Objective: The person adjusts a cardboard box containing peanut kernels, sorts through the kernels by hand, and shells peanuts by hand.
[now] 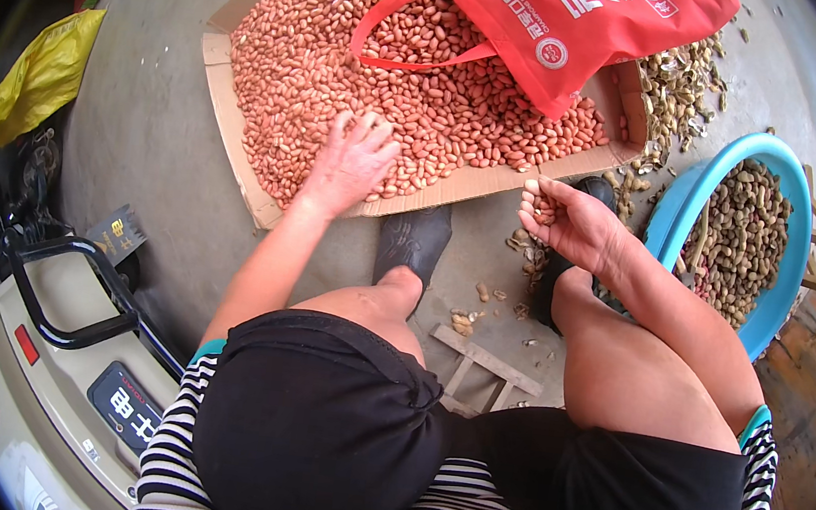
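Reddish-pink shelled peanuts (pixel 298 71) fill a shallow cardboard tray (pixel 414 198) on the floor in front of me. My left hand (pixel 354 158) rests on the near part of the heap, fingers apart and slightly bent, their tips among the kernels; no kernel shows in its grasp. At the tray's near right corner, my right hand (pixel 578 224) is curled palm up around several shelled peanuts (pixel 537 205), with one pale kernel near the fingertips. Its elbow side passes close to a blue basin (pixel 687 211) of unshelled peanuts (pixel 739 242).
A red bag (pixel 594 34) lies over the tray's far right, its strap on the kernels. Empty shells (pixel 683 95) lie beyond the right edge. A small wooden stool (pixel 486 365) stands between my legs. At left are a parked scooter (pixel 60 397) and a yellow bag (pixel 41 77).
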{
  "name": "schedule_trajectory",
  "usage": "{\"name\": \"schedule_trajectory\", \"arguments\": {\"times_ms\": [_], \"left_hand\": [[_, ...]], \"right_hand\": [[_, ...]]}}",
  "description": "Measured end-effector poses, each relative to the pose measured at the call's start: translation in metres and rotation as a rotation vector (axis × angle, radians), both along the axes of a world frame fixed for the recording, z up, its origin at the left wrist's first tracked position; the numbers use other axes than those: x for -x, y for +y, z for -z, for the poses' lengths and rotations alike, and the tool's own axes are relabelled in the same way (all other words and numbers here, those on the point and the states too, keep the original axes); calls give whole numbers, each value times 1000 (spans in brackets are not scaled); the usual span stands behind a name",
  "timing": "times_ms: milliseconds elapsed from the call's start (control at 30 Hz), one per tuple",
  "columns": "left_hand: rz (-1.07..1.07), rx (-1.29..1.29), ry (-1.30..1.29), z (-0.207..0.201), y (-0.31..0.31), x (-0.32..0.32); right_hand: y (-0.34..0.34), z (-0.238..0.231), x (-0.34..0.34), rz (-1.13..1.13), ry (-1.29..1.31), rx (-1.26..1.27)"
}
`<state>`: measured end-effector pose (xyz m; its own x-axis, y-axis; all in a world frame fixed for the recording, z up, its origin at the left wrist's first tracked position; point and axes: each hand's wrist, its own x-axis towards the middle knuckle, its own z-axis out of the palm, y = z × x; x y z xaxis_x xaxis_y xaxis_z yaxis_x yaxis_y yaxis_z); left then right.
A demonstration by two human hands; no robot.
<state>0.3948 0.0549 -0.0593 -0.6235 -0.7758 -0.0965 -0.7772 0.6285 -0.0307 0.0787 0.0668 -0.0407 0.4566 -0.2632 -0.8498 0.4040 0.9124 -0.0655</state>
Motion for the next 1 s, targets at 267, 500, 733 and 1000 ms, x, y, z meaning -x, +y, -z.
{"name": "schedule_trajectory", "arguments": {"times_ms": [267, 500, 733, 1000], "left_hand": [[-86, 216, -192, -10, -38, -63], [-359, 365, 65, -19, -45, -45], [-6, -147, 405, -1, -19, 31], [136, -120, 456, 5, -41, 94]], "right_hand": [[1, -1, -1, -1, -13, -13], [-2, -3, -5, 8, 1, 6], [-4, -6, -8, -3, 16, 9], [0, 1, -7, -24, 2, -10]]}}
